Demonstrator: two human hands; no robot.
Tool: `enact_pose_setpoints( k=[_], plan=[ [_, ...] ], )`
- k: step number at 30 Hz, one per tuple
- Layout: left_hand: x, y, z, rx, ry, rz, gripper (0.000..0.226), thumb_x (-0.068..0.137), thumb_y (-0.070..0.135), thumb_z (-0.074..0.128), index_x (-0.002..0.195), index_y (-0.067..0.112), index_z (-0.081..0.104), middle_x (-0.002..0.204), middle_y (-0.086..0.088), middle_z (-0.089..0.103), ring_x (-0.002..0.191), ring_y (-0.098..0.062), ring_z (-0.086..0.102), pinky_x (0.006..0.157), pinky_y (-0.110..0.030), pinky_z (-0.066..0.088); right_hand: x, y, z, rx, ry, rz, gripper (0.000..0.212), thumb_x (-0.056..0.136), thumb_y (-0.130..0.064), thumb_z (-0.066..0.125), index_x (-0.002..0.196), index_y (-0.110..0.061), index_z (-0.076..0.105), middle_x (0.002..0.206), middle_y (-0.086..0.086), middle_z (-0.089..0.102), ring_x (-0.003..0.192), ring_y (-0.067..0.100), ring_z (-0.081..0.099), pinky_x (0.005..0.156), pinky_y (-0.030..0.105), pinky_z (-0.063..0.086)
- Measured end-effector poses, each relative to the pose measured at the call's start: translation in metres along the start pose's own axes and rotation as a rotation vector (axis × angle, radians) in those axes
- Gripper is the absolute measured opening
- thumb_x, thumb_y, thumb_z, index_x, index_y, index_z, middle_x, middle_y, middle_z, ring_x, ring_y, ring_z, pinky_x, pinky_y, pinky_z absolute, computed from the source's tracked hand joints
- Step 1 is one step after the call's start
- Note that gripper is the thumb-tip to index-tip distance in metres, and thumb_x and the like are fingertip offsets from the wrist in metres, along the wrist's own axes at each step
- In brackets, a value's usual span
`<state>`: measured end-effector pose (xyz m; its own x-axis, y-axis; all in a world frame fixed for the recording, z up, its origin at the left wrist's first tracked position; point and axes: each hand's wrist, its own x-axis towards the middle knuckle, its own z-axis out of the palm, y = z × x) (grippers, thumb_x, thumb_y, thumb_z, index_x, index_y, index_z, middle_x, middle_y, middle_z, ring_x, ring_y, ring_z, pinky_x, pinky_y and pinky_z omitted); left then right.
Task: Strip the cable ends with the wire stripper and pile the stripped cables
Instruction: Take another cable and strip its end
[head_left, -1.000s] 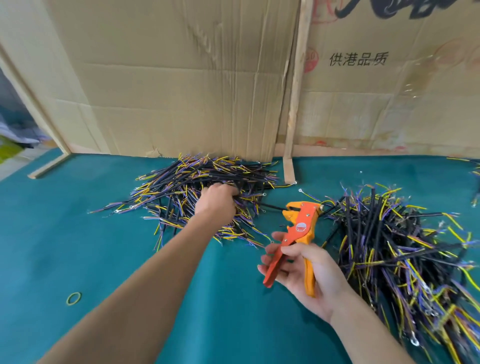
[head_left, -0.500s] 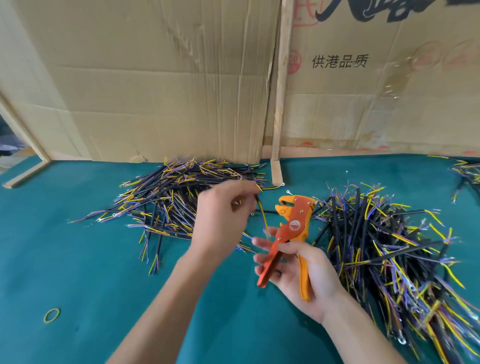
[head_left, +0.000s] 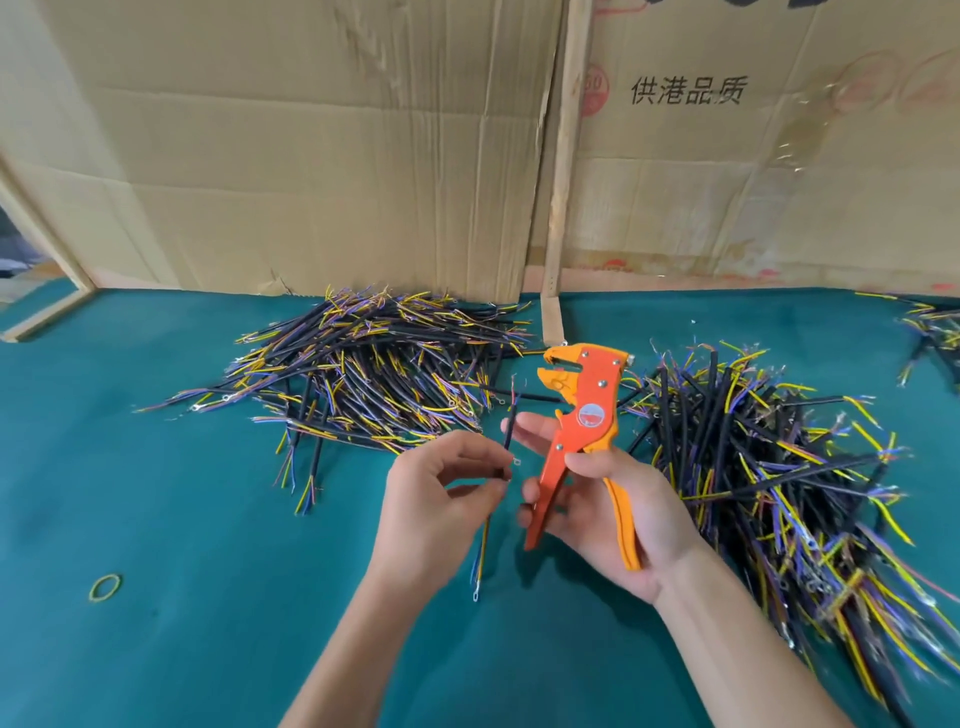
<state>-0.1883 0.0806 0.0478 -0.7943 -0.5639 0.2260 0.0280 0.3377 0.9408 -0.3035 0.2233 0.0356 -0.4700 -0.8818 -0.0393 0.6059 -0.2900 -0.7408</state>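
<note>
My left hand (head_left: 441, 499) pinches a single black cable (head_left: 509, 434) between thumb and fingertips, holding it nearly upright above the green table, its coloured wires hanging below the hand. My right hand (head_left: 608, 514) grips the handles of the orange wire stripper (head_left: 582, 415), jaws up and facing left, just right of the cable. A pile of black cables with yellow and purple wire ends (head_left: 374, 374) lies behind my left hand. A second, larger pile of cables (head_left: 769, 467) lies to the right of my right hand.
Cardboard sheets (head_left: 322, 156) stand along the back of the green table (head_left: 182, 649), with a wooden strip (head_left: 563, 171) between them. A yellow rubber band (head_left: 105, 587) lies at the near left. More cables (head_left: 930, 327) lie at the far right edge.
My left hand has lifted one cable out of the left pile and brought it toward me, next to the stripper. My right hand with the stripper stayed about where it was.
</note>
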Motion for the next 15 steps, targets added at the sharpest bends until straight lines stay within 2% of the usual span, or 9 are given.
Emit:
enact_pose_setpoints(
  k=[3,6,8,12,15],
  plan=[
    [0.002,-0.001,-0.002,0.030,-0.020,-0.002,0.041,0.076,-0.016,0.071,0.082,0.024,0.071,0.080,0.006,0.074,0.082,-0.011,0.073,0.068,-0.023,0.056,0.000,-0.002,-0.002,-0.013,-0.034,-0.016,0.073,0.072,-0.022,0.081,0.139,-0.003,0.059,0.145,0.015,0.057,0.082,0.027,0.062,0.082,0.047,0.054],
    [0.005,0.002,-0.004,0.106,-0.056,0.019,0.042,0.073,-0.016,0.071,0.086,0.024,0.070,0.078,0.009,0.070,0.079,-0.010,0.068,0.067,-0.023,0.056,0.001,-0.001,-0.002,-0.026,-0.020,-0.023,0.066,0.075,-0.018,0.074,0.138,-0.004,0.059,0.141,0.015,0.059,0.082,0.029,0.061,0.082,0.048,0.054],
    [0.009,0.003,-0.006,0.135,-0.088,-0.007,0.044,0.070,-0.015,0.072,0.090,0.024,0.068,0.076,0.007,0.066,0.077,-0.012,0.066,0.068,-0.028,0.057,0.001,-0.001,-0.002,-0.023,-0.012,-0.028,0.065,0.076,-0.017,0.073,0.138,-0.004,0.060,0.138,0.015,0.061,0.082,0.029,0.061,0.081,0.048,0.054],
    [0.014,0.004,-0.011,0.173,-0.197,-0.059,0.047,0.067,-0.014,0.077,0.095,0.021,0.063,0.078,0.003,0.062,0.073,-0.015,0.061,0.071,-0.039,0.054,0.002,-0.003,-0.001,-0.023,-0.031,-0.040,0.072,0.072,-0.021,0.081,0.139,-0.003,0.059,0.132,0.016,0.062,0.083,0.029,0.062,0.080,0.047,0.054],
    [0.018,0.004,-0.014,0.187,-0.226,-0.080,0.047,0.066,-0.014,0.079,0.095,0.019,0.063,0.082,-0.001,0.060,0.070,-0.015,0.058,0.073,-0.036,0.052,0.003,-0.003,0.000,-0.022,-0.025,-0.049,0.065,0.077,-0.017,0.073,0.138,-0.002,0.058,0.138,0.016,0.060,0.083,0.029,0.062,0.080,0.047,0.054]
  ],
)
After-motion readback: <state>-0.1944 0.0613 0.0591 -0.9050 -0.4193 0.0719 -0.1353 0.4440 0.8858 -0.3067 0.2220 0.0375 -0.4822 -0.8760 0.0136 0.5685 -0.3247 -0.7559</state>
